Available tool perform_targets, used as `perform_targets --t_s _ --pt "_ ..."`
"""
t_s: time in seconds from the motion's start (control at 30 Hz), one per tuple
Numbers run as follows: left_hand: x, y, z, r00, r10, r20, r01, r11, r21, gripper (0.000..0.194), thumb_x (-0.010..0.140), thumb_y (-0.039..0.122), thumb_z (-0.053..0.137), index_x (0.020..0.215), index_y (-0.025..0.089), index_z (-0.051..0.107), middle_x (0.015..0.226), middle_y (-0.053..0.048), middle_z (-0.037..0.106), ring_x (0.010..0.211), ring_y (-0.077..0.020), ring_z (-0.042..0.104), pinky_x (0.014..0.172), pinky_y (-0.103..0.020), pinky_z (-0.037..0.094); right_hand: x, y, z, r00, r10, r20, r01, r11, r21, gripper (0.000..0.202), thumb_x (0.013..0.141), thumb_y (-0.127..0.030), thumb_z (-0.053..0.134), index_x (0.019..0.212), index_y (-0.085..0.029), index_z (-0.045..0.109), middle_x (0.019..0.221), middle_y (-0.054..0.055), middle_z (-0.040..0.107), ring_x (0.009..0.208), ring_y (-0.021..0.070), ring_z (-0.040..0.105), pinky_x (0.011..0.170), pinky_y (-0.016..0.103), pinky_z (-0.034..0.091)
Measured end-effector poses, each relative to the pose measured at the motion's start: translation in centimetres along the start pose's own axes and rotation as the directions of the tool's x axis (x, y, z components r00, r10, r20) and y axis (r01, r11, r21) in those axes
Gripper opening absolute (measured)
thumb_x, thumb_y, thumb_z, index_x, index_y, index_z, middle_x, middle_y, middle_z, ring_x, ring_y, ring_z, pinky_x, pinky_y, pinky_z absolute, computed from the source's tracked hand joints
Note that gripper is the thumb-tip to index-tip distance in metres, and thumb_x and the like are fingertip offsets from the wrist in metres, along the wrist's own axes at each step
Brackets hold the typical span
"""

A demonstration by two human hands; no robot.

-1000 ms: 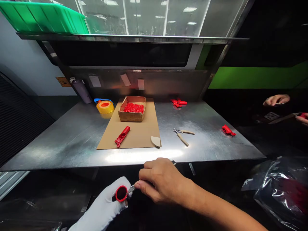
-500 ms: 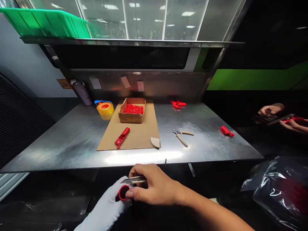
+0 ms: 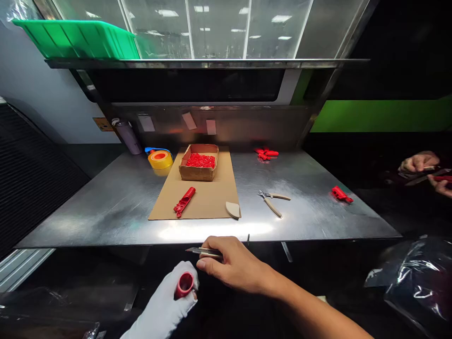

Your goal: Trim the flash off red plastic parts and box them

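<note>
My left hand (image 3: 169, 294), in a white glove, is wrapped round a red plastic tube (image 3: 185, 282) whose round open end faces up toward me. Bare and just to the right of it, my right hand (image 3: 226, 261) grips a utility knife (image 3: 208, 253), its blade pointing left and apart from the tube. Both hands are in front of the table's near edge. Beyond them, a red plastic part (image 3: 184, 201) with a half-open tube shape lies on a cardboard sheet (image 3: 212, 202), near a pale quarter-round piece (image 3: 232, 210).
On the steel table (image 3: 106, 221) are a cardboard box (image 3: 198, 174) of small red pieces, yellow tape (image 3: 160, 160), a bottle (image 3: 127, 136), nippers (image 3: 271, 202) and red parts (image 3: 341, 194). A green bin (image 3: 77, 42) sits on the shelf. Another person's hands (image 3: 420, 162) work at right.
My right hand has drawn the knife up and away from the tube's rim. The left hand has turned the tube's open end more toward me. The view has shifted slightly.
</note>
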State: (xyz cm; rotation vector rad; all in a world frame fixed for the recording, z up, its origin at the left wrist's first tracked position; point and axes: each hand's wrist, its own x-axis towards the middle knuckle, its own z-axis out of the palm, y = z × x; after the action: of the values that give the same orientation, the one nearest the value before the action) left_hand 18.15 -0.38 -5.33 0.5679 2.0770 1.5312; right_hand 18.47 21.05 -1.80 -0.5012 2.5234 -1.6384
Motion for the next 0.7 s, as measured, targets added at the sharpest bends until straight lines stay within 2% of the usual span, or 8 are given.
perform_targets --t_s 0.07,0.13,0.37,0.7 --pt "-0.13 -0.18 -0.34 1.0 -0.008 -0.02 0.009 1.0 0.029 0.031 0.089 0.049 0.053 0.079 0.021 0.043 0.082 0.0 0.04 0.078 -0.0178 0.039 0.071 -0.028 0.04 -0.51 -0.36 -0.52 0.998 -0.057 -0.006 0.056 0.993 -0.099 0.02 0.101 -0.019 0.062 0.081 -0.017 0.06 0.075 -0.005 0.057 0.067 0.0119 0.05 0.059 0.021 0.032" --pt "-0.27 -0.27 -0.61 0.999 -0.015 -0.031 0.016 0.999 0.048 0.03 0.09 0.05 0.051 0.08 0.022 0.043 0.083 0.0 0.041 0.079 -0.0181 0.039 0.072 -0.029 0.039 -0.88 -0.5 -0.65 0.993 -0.116 -0.033 0.107 0.976 -0.188 0.022 0.102 -0.016 0.058 0.081 -0.017 0.062 0.078 -0.004 0.059 0.07 0.0123 0.052 0.063 0.022 0.032" --pt "-0.31 -0.1 -0.75 0.999 0.006 -0.042 -0.003 0.996 0.087 0.031 0.094 0.052 0.045 0.082 0.022 0.044 0.082 0.002 0.037 0.074 -0.0155 0.036 0.069 -0.027 0.036 -1.12 -0.07 0.18 0.974 -0.215 -0.066 0.167 0.887 -0.431 0.012 0.09 -0.016 0.075 0.081 -0.018 0.066 0.074 -0.003 0.057 0.067 0.0137 0.051 0.06 0.026 0.027" --pt "-0.43 0.08 -0.83 0.999 0.021 -0.039 -0.016 0.991 0.136 0.036 0.093 0.056 0.043 0.08 0.022 0.043 0.08 0.001 0.037 0.072 -0.0155 0.037 0.065 -0.027 0.037 -0.97 -0.28 0.34 0.969 -0.243 -0.054 0.173 0.813 -0.557 0.016 0.09 -0.022 0.077 0.078 -0.019 0.065 0.071 -0.002 0.052 0.063 0.0151 0.044 0.058 0.029 0.022"
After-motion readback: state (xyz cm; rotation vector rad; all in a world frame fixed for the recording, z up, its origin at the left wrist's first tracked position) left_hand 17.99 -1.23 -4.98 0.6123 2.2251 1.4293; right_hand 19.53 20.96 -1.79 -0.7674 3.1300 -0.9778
